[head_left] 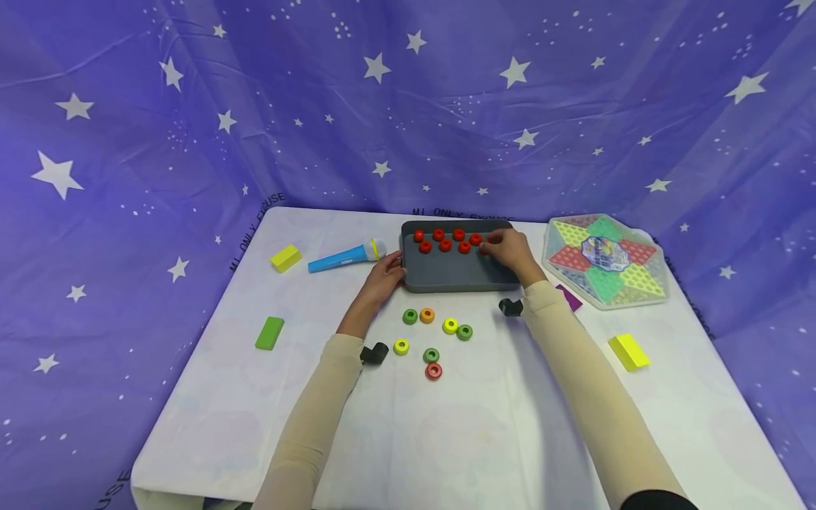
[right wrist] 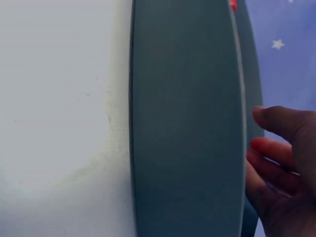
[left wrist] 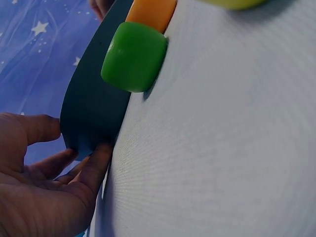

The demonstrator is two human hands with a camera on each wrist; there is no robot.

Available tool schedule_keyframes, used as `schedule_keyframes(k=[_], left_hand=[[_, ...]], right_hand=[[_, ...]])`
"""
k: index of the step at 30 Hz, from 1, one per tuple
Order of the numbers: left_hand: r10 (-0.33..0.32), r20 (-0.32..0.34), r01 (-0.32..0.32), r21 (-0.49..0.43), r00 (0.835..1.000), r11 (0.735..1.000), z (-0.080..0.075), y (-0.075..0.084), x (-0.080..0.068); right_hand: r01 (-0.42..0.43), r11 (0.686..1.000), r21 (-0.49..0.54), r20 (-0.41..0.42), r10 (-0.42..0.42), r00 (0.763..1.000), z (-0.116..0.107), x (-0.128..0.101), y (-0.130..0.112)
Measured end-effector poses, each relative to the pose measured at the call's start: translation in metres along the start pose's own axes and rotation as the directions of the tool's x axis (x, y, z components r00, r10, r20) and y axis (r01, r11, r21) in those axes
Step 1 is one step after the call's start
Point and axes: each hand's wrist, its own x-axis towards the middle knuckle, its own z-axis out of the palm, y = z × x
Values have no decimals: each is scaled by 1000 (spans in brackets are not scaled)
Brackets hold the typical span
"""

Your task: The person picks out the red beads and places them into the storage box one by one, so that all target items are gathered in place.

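The left hand point(head_left: 384, 273) rests against the near left corner of the grey tray point(head_left: 446, 273), its fingers point(left wrist: 94, 168) loosely spread and touching the tray's outer wall; it grips nothing. The right hand point(head_left: 506, 251) reaches into the right part of the tray with fingers gently bent over the tray floor, just beside the red rings point(head_left: 446, 241); whether a ring is pinched under the fingertips cannot be told. The red rings lie in two rows along the far side of the tray.

On the white counter point(head_left: 459, 432), near of the tray, loose rings are scattered: a green ring point(head_left: 410, 316) touching an orange ring point(head_left: 427, 315), a yellow ring point(head_left: 450, 326) beside another green one point(head_left: 465, 332), then a yellow ring point(head_left: 401, 346), a green ring point(head_left: 431, 355) and a red ring point(head_left: 433, 370) nearer still.

Left of the tray lies a blue toy microphone point(head_left: 344, 258), with a yellow block point(head_left: 285, 258) further left and a green block point(head_left: 270, 333) nearer. To the right of the tray sits a hexagonal checkers board point(head_left: 602, 261); another yellow block point(head_left: 628, 352) lies near of it. A star-printed purple cloth point(head_left: 408, 106) hangs behind.
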Motion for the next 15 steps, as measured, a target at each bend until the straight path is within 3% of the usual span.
schedule_keyframes(k=[8,15], left_hand=[[15,-1,-15,-12,1000,1000,0,-1,0],[13,8,-13,-9,1000,1000,-1,0,1]], right_hand=[[67,986,152,-191,-37,981,-5,-18,0],[83,914,396,-221,7,975,-10,-48,-4]])
